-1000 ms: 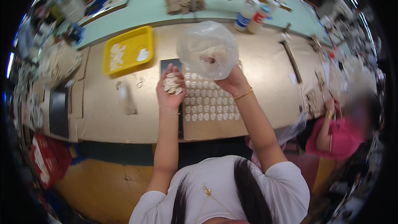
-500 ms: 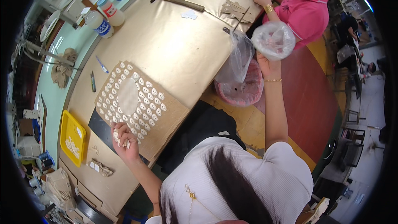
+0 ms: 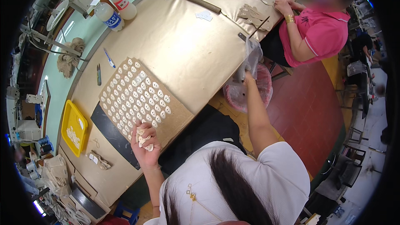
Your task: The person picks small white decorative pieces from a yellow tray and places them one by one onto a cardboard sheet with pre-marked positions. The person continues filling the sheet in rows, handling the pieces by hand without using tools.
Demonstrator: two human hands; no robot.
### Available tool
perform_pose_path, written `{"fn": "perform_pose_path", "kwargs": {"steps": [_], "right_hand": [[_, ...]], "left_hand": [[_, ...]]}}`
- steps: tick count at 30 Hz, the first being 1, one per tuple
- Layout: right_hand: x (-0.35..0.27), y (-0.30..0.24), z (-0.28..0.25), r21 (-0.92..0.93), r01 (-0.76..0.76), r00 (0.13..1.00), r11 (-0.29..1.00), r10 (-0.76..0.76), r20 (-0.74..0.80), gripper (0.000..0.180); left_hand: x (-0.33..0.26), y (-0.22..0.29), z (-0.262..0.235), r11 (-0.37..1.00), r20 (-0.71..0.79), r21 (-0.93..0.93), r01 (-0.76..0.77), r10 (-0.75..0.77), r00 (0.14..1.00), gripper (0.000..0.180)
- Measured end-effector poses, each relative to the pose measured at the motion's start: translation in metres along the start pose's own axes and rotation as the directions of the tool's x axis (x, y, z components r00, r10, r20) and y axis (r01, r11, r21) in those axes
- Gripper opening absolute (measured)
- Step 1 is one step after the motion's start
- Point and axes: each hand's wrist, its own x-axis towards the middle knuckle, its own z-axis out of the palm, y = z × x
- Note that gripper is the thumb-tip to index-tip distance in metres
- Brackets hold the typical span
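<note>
The left hand (image 3: 145, 141) is closed around a small stack of pale, flat cut-out pieces (image 3: 143, 139), held at the near edge of a brown cardboard sheet (image 3: 177, 114) on which rows of similar white pieces (image 3: 137, 93) lie in a loose grid. The right hand (image 3: 246, 77) reaches away over the edge of the tan worktable (image 3: 183, 41), its fingers pinched on a crumpled clear plastic bag (image 3: 251, 56) that hangs above a pink round bin lined with clear plastic (image 3: 262, 89) on the red floor. A yellow rectangular tray (image 3: 74, 127) holding a few pale pieces sits at the far left of the table; a person in a pink shirt (image 3: 321, 33) works at the table's other end. Risk, as a judgement: with attention turned toward the bin, the stack may slip from the left hand, or the forearm may brush the sheet and scatter the grid.
</note>
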Motion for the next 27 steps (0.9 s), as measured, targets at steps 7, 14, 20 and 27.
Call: {"fn": "perform_pose_path", "kwargs": {"steps": [7,14,20,27], "right_hand": [[0.042,-0.067,-0.023,-0.972,-0.009,0.375,-0.234,-0.902,0.214,0.040],[-0.056,-0.156,0.043,-0.963,-0.038,0.712,-0.265,-0.684,0.160,0.037],[-0.003,-0.072,-0.092,-0.905,-0.049,0.965,-0.422,-0.254,0.066,0.036],[-0.044,-0.098,-0.044,-0.992,-0.122,0.952,0.033,-0.279,-0.126,0.035]], "left_hand": [[0.021,-0.016,0.001,0.987,-0.084,0.079,0.137,-0.131,0.988,0.030],[0.020,-0.013,-0.002,0.979,-0.098,0.187,0.085,-0.068,0.993,0.034],[0.036,-0.019,0.015,0.964,-0.278,0.242,0.108,-0.038,0.960,0.038],[0.037,0.006,0.016,0.915,-0.208,0.380,0.137,-0.060,0.976,0.032]]}}
